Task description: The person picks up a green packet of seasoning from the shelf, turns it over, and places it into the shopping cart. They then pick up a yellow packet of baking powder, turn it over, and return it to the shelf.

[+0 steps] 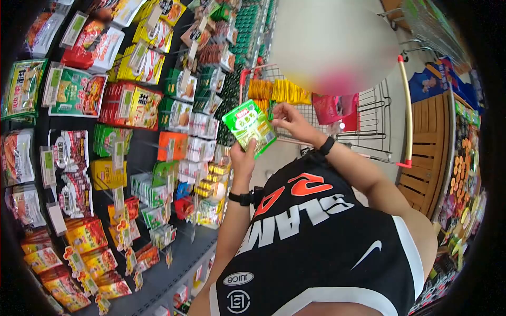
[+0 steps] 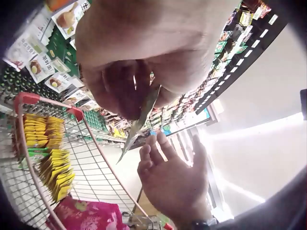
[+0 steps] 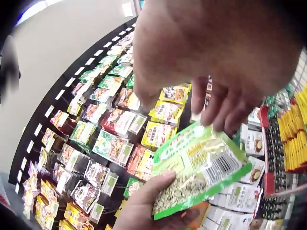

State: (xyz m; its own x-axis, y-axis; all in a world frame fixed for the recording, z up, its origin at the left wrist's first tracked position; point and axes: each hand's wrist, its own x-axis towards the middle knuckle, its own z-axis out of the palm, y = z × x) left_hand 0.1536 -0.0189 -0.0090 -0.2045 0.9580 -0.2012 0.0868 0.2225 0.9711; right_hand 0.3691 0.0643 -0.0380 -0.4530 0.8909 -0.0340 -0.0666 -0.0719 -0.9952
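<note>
My left hand (image 1: 243, 160) holds a green food packet (image 1: 251, 124) by its lower edge, with the thumb lying across its face. In the right wrist view, the packet (image 3: 206, 175) shows a barcode and a clear window with pale, seed-like pieces inside. My right hand (image 1: 293, 122) is beside the packet's other edge, fingers loosely bent, with its fingertips overlapping the top edge in the right wrist view. Seen from the left wrist, that right hand (image 2: 173, 184) has its palm turned up and holds nothing, while the packet (image 2: 141, 122) appears edge-on.
A wire shopping cart (image 1: 380, 113) stands ahead, carrying yellow packets (image 1: 291, 92) and a pink bag (image 1: 333, 107). Racks of hanging food packets (image 1: 79, 92) line the left side. At the right are a wooden slatted surface (image 1: 426, 137) and another cart (image 1: 437, 31).
</note>
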